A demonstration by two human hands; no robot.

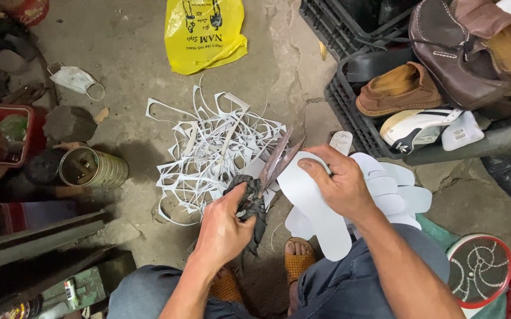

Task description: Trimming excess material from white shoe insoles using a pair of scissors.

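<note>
Left hand [223, 227] fingers grip scissors [264, 177], blades apart; right hand [341, 183] fingers pinch white insole [311, 207] above scrap pile [214, 147].

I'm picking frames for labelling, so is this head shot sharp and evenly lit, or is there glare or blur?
Head view: mostly sharp, including the scissors and white insole; soft light from above, with the left edge dark; mild sheen on the yellow bag; slight wide-angle stretch at the corners.

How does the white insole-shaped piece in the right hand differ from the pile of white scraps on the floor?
The white insole-shaped piece is one whole, solid, rounded shape; the pile of white scraps is thin, tangled strips with holes. The piece is held up in the right hand; the scraps lie on the concrete. Both are white sheet material.
</note>
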